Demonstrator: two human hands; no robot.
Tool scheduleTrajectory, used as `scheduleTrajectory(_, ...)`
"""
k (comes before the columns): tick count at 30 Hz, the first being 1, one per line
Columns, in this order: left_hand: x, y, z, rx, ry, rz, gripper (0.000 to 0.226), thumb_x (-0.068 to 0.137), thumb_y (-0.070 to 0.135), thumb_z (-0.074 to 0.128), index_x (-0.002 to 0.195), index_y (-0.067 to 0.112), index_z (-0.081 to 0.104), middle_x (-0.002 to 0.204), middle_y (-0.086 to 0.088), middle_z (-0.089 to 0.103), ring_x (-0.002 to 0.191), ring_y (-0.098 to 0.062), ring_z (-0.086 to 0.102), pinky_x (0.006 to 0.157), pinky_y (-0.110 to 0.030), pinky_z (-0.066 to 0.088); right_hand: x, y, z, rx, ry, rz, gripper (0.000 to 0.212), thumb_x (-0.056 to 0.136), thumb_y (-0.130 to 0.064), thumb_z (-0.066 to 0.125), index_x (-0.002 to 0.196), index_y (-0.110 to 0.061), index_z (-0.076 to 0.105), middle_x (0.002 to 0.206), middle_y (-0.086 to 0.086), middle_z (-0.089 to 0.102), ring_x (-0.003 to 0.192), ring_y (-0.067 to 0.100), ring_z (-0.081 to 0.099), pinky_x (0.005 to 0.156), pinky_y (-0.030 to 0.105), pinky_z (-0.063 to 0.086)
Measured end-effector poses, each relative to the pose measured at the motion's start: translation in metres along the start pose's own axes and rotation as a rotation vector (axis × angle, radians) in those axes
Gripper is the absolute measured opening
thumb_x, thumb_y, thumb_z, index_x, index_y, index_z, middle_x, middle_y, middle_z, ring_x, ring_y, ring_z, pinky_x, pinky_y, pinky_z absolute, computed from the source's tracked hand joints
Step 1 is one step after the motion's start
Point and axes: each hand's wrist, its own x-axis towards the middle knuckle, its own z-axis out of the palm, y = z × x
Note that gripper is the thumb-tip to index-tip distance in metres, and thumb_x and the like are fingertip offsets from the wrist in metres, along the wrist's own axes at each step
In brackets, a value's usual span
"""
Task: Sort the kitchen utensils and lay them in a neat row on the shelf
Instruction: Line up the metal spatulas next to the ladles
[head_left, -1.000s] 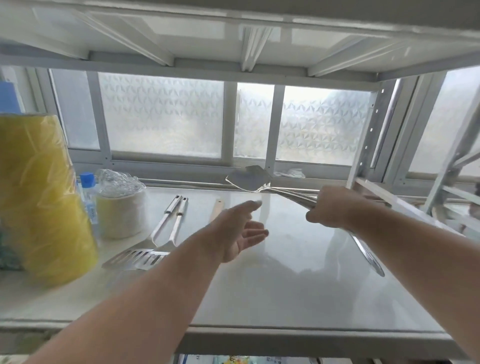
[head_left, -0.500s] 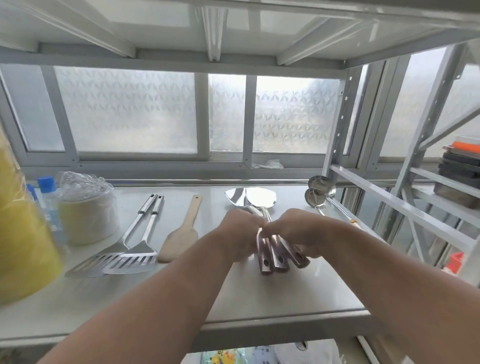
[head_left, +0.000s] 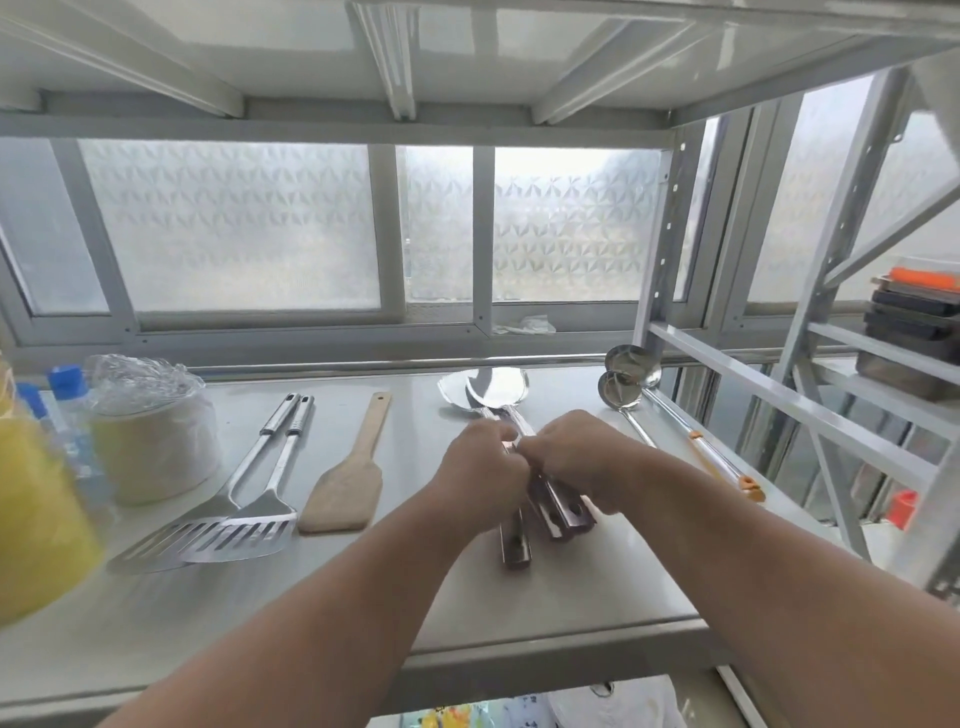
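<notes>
Frosted windows back our glossy white shelf (head_left: 597, 587) in a metal rack. Mid-shelf, our left hand (head_left: 485, 470) and right hand (head_left: 576, 457) have fingers clamped on the dark-handled spatulas (head_left: 558, 512); the smooth surface could let handles fan apart, nudging the ladles (head_left: 631, 382) off the right edge

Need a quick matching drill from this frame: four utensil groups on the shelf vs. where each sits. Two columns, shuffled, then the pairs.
Things:
1. slotted spatulas
2. wooden spatula
3. dark-handled turners
4. ladles

Places:
A. under both hands, mid-shelf
B. far right, by the shelf post
C. leftmost of the row, beside the wrapped white roll
D. between the slotted pair and the hands

Pairs: 1-C, 2-D, 3-A, 4-B
</notes>
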Motion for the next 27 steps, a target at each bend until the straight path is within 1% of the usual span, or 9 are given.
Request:
scheduleTrajectory(2,-0.004,-0.005,0.001,0.090,-0.041,0.069,0.023,0.093,0.017,0.053,0.104,0.013,0.073,0.095,-0.013,0.076,0.076,-0.026,0.066,0.075,-0.046,0.059,-0.001,0.003,0.000,-0.057,0.083,-0.068,0.027,0.069,-0.036,0.070,0.064,-0.014,0.055,0.057,0.006,0.046,0.057,0.023,0.041,0.054,0.037,0.036)
scheduleTrajectory(4,-0.009,-0.009,0.002,0.199,-0.093,0.120,0.029,0.094,0.031,0.054,0.113,0.027,0.074,0.130,-0.009,0.069,0.114,-0.027,0.068,0.096,-0.039,0.056,0.000,0.009,0.001,-0.151,0.216,-0.140,0.037,0.070,-0.039,0.077,0.073,-0.004,0.066,0.064,0.006,0.061,0.062,0.026,0.055,0.060,0.039,0.050)
scheduleTrajectory(5,-0.011,-0.009,0.003,0.244,-0.118,0.144,0.032,0.095,0.035,0.054,0.120,0.032,0.073,0.146,-0.006,0.060,0.131,-0.026,0.060,0.106,-0.032,0.047,0.000,0.011,0.002,-0.188,0.277,-0.153,0.037,0.071,-0.038,0.078,0.084,-0.004,0.071,0.075,0.007,0.070,0.073,0.027,0.064,0.068,0.037,0.053)
scheduleTrajectory(8,-0.015,-0.005,0.003,0.306,-0.166,0.199,0.036,0.103,0.034,0.055,0.136,0.029,0.068,0.154,-0.002,0.052,0.143,-0.016,0.046,0.098,-0.018,0.030,0.003,0.017,0.000,-0.222,0.427,-0.166,0.024,0.079,-0.026,0.073,0.095,-0.008,0.073,0.091,0.007,0.073,0.089,0.027,0.066,0.073,0.027,0.045)
scheduleTrajectory(11,-0.016,-0.007,0.000,0.422,-0.206,0.201,0.056,0.102,0.048,0.054,0.155,0.031,0.051,0.173,0.004,0.029,0.158,-0.013,0.028,0.122,-0.026,0.024,0.011,0.023,-0.003,-0.304,0.483,-0.116,0.016,0.081,-0.022,0.066,0.085,-0.007,0.067,0.088,0.012,0.070,0.078,0.029,0.056,0.068,0.027,0.039)
scheduleTrajectory(16,-0.022,-0.006,0.004,0.514,-0.254,0.205,0.099,0.081,0.077,0.058,0.163,0.028,0.034,0.178,0.004,0.012,0.160,-0.015,0.023,0.125,-0.035,0.029,0.020,0.027,-0.006,-0.410,0.464,-0.080,0.009,0.080,-0.019,0.065,0.077,-0.015,0.058,0.085,0.011,0.067,0.075,0.029,0.053,0.066,0.027,0.037)
scheduleTrajectory(18,-0.024,-0.007,0.005,0.510,-0.250,0.201,0.101,0.080,0.078,0.058,0.165,0.029,0.031,0.179,0.005,0.008,0.162,-0.015,0.020,0.127,-0.036,0.027,0.018,0.025,-0.008,-0.465,0.458,-0.085,0.009,0.082,-0.021,0.064,0.085,-0.013,0.063,0.094,0.013,0.071,0.082,0.030,0.059,0.069,0.026,0.039)
scheduleTrajectory(22,-0.023,-0.013,0.005,0.471,-0.230,0.209,0.099,0.081,0.077,0.057,0.165,0.034,0.030,0.179,0.008,0.007,0.162,-0.013,0.018,0.128,-0.036,0.024,-0.007,0.026,-0.007,-0.555,0.468,-0.150,0.029,0.081,-0.033,0.062,0.099,-0.011,0.066,0.102,0.012,0.069,0.098,0.032,0.065,0.072,0.028,0.040)
scheduleTrajectory(27,-0.020,-0.016,0.007,0.481,-0.237,0.209,0.099,0.081,0.078,0.057,0.165,0.034,0.029,0.179,0.005,0.005,0.163,-0.014,0.014,0.129,-0.036,0.020,-0.034,0.048,-0.005,-0.581,0.490,-0.206,0.018,0.085,-0.022,0.059,0.099,-0.014,0.067,0.104,0.007,0.062,0.099,0.028,0.062,0.071,0.026,0.035)
